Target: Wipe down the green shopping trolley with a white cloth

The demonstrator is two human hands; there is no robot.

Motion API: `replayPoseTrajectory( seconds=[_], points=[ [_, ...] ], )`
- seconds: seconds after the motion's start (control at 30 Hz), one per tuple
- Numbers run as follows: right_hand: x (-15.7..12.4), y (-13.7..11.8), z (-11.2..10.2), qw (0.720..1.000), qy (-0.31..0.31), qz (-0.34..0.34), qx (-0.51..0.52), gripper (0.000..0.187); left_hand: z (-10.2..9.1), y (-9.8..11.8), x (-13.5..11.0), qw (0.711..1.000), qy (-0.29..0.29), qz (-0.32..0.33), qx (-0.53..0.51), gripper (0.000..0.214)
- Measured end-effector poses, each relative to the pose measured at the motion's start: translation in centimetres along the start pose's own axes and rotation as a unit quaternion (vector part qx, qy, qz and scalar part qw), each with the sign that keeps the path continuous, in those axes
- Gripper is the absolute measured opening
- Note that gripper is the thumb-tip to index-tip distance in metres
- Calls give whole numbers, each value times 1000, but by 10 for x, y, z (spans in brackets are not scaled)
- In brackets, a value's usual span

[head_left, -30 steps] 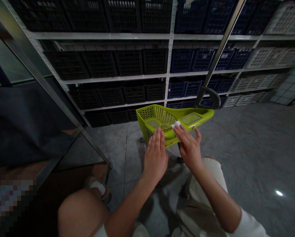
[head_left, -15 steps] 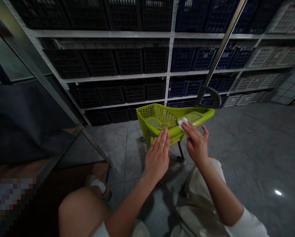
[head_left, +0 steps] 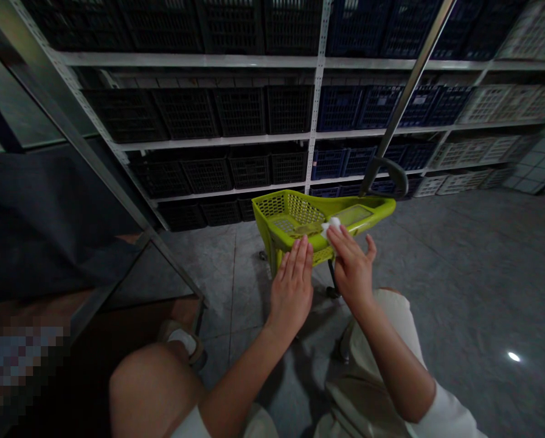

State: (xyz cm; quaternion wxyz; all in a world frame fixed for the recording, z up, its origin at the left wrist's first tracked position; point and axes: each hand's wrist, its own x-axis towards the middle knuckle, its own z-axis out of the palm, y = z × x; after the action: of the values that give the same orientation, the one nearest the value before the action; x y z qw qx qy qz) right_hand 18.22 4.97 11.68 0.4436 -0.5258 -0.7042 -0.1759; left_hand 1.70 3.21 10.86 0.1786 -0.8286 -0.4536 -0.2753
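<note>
In front of my knees stands a yellow-green plastic shopping cart (head_left: 382, 211) with a perforated basket and small wheels. My left hand (head_left: 293, 289) lies with its fingers stretched out flat on the cart's near rim, holding nothing. Under the fingertips of my right hand (head_left: 352, 267) is a crumpled white wipe (head_left: 331, 226), pressed against the rim beside a clear panel (head_left: 352, 215). Part of the wipe is covered by the fingers, and the thumb sticks out to the side.
A white metal rack (head_left: 185, 59) carries rows of black crates (head_left: 245, 112), blue crates (head_left: 339, 109) and white crates (head_left: 486, 103). A metal pole with a dark grey handle (head_left: 393, 173) rises behind the cart. At left a metal frame (head_left: 181, 267) stands beside dark cloth (head_left: 48, 219).
My right hand has slid the wipe a little left along the rim, closer to my left hand. The left hand stays nearly in place.
</note>
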Motion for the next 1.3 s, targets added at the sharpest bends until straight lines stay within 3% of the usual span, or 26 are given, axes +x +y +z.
replayPoseTrajectory(
  seconds=[0.13, 0.3, 0.43, 0.5, 0.67, 0.83, 1.0, 1.17, 1.3],
  points=[
    [-2, -6, -1, 992, -70, -94, 38, 66, 1, -3, -1, 1000, 8, -6, 7, 65],
    [4, 13, 1, 1000, 21, 3, -17, 64, 1, -6, -1, 1000, 1, -5, 2, 68],
    [3, 3, 2, 991, -70, -115, 25, 65, 3, -6, 0, 1000, 2, -16, -7, 69],
    [5, 3, 1, 985, -88, -145, 22, 67, 3, -7, 1, 1000, -2, -15, -10, 70],
    [8, 9, 2, 999, 7, -30, -26, 65, 2, -7, 1, 1000, -2, -10, -19, 72],
    [5, 1, 3, 988, -84, -128, 33, 66, 1, -7, 2, 1000, -6, -18, -22, 73],
    [7, 6, 3, 1000, 0, -17, -1, 64, 1, -7, 3, 1000, -2, -14, -24, 74],
    [4, 1, 0, 987, -97, -123, 44, 65, 2, -6, 2, 1000, 10, -18, -22, 71],
    [6, 8, -2, 999, -27, -40, -11, 66, 1, -7, 3, 999, 1, -11, -38, 75]
  ],
)
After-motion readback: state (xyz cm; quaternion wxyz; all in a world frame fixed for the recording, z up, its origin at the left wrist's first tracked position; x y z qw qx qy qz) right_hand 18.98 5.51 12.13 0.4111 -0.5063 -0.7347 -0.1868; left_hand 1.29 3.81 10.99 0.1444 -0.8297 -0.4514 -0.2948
